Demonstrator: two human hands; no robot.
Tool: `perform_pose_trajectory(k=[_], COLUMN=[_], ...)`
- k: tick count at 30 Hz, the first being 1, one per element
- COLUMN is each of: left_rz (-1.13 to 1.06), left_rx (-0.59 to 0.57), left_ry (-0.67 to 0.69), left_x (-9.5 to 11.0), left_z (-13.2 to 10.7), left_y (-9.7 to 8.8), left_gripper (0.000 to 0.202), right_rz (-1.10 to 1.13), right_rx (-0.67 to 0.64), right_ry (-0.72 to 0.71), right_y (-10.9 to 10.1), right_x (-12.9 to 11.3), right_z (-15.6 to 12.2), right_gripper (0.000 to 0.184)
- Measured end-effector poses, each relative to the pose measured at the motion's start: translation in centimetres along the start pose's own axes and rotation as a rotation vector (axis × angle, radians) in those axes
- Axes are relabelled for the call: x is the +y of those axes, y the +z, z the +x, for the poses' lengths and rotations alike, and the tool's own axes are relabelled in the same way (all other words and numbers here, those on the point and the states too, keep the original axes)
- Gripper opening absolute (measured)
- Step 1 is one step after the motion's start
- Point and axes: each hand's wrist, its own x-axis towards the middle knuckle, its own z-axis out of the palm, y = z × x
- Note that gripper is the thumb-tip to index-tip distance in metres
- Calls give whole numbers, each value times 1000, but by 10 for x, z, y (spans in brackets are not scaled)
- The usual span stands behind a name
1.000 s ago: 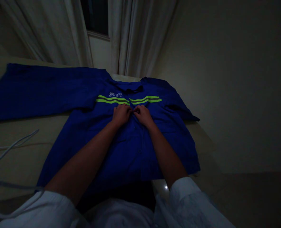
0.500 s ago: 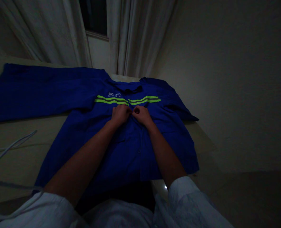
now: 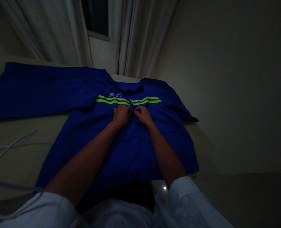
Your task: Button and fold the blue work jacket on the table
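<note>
A blue work jacket (image 3: 83,139) lies front up, its collar away from me and one sleeve stretched out to the left. Yellow-green reflective bands (image 3: 113,100) cross its chest, with a small white print (image 3: 114,94) above the left one. At the front opening, just below the bands, my left hand (image 3: 122,114) pinches the cloth with its fingertips. Close beside it my right hand (image 3: 142,115) is closed on the other edge of the opening. Any button between the fingertips is too small and dark to make out. Lower down the front a button (image 3: 139,151) shows faintly.
The jacket rests on a pale table (image 3: 57,126). White cords (image 3: 14,143) lie at the left. Behind the table hang long curtains (image 3: 123,38) beside a dark window (image 3: 96,15). A plain wall (image 3: 226,88) stands to the right. The room is dim.
Both hands stay at the front opening with slight finger movement. A flap of the opening's edge now stands up a little more between them. The view has shifted very slightly.
</note>
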Motion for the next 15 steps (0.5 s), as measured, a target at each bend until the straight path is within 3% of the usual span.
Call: perform_pose_trajectory(k=[5,11,15], left_rz=[-11,-110,-81], left_rx=[14,82,56], left_ry=[-28,31,27], left_x=[2,-1,-1], left_z=[0,-2,1], left_y=[0,3,3], left_gripper=[19,24,19], right_rz=[126,459,512], right_rx=[-1,30,-13], right_ry=[49,85,101], right_y=[0,2,3], right_x=[5,10,11], right_z=[1,4,2], right_gripper=[15,22,26])
